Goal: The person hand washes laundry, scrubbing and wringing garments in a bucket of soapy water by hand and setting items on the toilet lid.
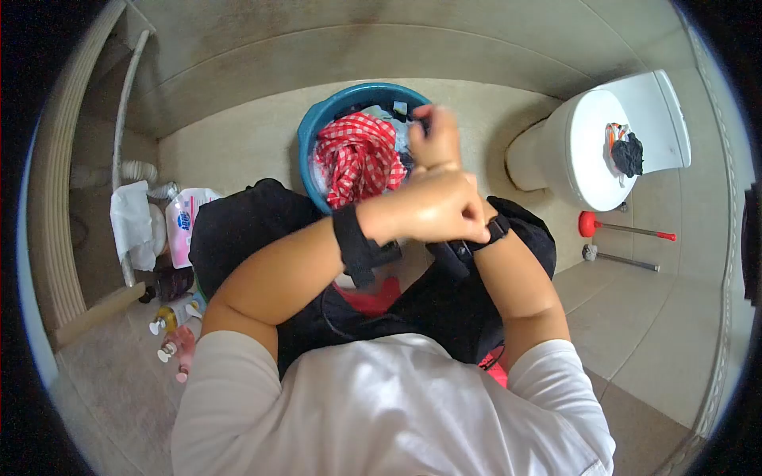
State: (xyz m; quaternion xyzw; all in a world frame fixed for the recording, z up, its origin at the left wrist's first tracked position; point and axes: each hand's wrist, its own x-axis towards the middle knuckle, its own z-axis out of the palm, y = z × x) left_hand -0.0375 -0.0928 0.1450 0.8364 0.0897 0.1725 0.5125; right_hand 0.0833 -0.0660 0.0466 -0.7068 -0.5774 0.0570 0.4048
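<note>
My left hand (444,208) crosses over my right forearm, its fingers closed on the black wrist strap (498,230) there. Beyond it, my right hand (436,136) is raised above the rim of a blue basin (305,147); its fingers are smeared by motion, and I see nothing held in it. Another black strap (352,242) circles my left wrist, with a loose end hanging down. In the basin a red and white checked cloth (359,155) lies bunched up beside light blue cloth (381,117) and dark cloth. Part of the basin is hidden behind my hands.
A white toilet (583,135) stands at the right, with a dark bundle (627,155) on its lid. Near it lie a red plunger (587,224) and a brush (590,252). At the left are a pink detergent bag (181,226) and several pump bottles (168,317).
</note>
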